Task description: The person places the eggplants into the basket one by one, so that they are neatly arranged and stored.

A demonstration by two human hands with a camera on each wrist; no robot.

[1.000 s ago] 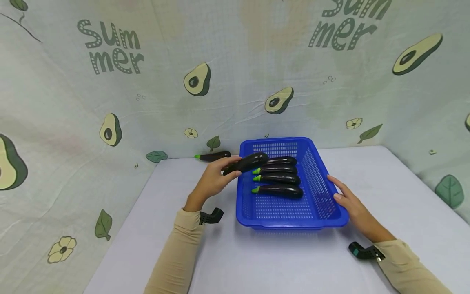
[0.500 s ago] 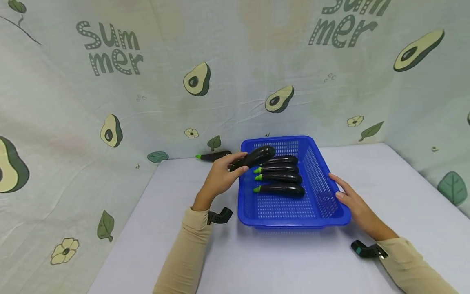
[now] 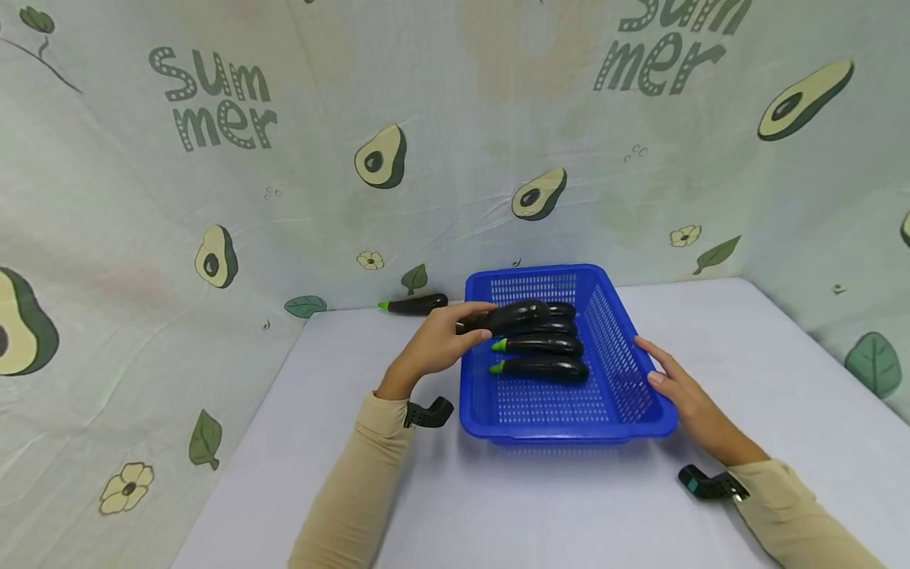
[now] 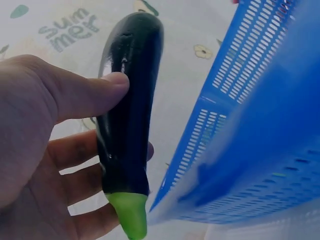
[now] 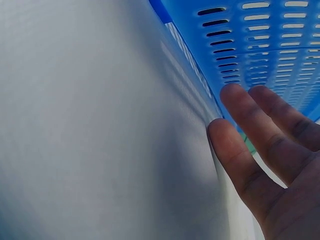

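Note:
My left hand (image 3: 442, 338) grips a dark eggplant (image 3: 522, 314) by its stem half, thumb in front and fingers behind. It is over the left side of the blue basket (image 3: 554, 433), overlapping the rear eggplants in the head view. In the left wrist view the green stem (image 4: 131, 215) of this eggplant (image 4: 131, 100) points down past the fingers. Several eggplants lie side by side in the basket, among them the front one (image 3: 543, 368), stems to the left. My right hand (image 3: 693, 407) rests at the basket's right rim, its fingers (image 5: 245, 107) nearly straight against the perforated wall (image 5: 260, 45).
Another eggplant (image 3: 418, 304) lies at the table's back edge, left of the basket. A white table (image 3: 540, 506) bears everything. Behind it hangs a cloth (image 3: 455, 142) printed with avocados. A dark device is strapped to each wrist.
The left hand has carried its eggplant right, farther over the basket; the eggplant rose slightly, then came down toward the rear ones. The right hand stays at the rim.

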